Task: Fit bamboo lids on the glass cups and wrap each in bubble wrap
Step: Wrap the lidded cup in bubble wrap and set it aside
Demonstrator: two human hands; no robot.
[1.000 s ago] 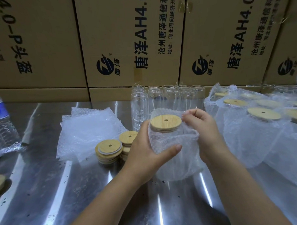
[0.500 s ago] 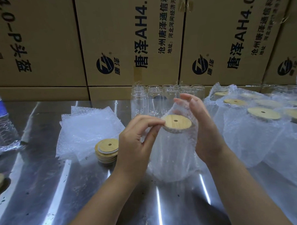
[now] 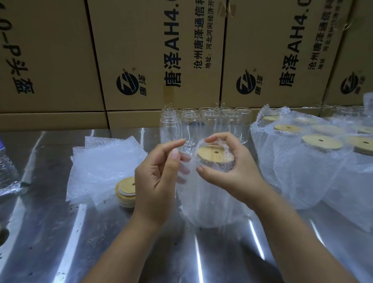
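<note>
Seen from the head camera, the bubble wrap (image 3: 192, 206) round the cup (image 3: 212, 187) looks loose at the top. It would likely spring open if either grip slackens. A hard squeeze could tilt the bamboo lid (image 3: 213, 154) or tip the cup into the bare glasses (image 3: 202, 124) just behind. The cup stands on the counter (image 3: 121, 249) between the hands. The right hand (image 3: 235, 171) curls round its lidded top through the wrap. The left hand (image 3: 156, 180), at its left side, seems to pinch the wrap's edge.

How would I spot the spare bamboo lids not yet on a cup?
On the steel table before the cardboard boxes, look left of the left hand. A short stack of bamboo lids sits beside the bubble wrap sheets, bare, unlike the wrapped lidded cups at right.
</note>
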